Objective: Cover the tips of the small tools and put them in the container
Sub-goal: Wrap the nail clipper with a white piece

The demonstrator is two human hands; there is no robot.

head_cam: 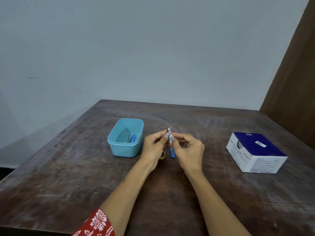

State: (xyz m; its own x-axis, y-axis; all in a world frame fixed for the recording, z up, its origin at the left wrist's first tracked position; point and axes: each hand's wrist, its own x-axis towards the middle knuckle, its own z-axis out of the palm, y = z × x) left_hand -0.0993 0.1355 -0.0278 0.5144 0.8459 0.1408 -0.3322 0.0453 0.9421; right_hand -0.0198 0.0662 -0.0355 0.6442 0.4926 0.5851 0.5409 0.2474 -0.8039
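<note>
Here, both hands (154, 147) (189, 149) raised mid-table, each grip pinched on one small tool (170, 139), tip upward.

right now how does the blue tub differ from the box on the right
The tub is light blue plastic, open-topped, with small tools inside; the box is navy-and-white printed card. The tub stands beside the left hand, the box well clear of the right hand. Both rest on the table.

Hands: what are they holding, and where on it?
Both the left hand and right hand pinch a small blue-handled tool near its upper middle, below the metal tip.
</note>
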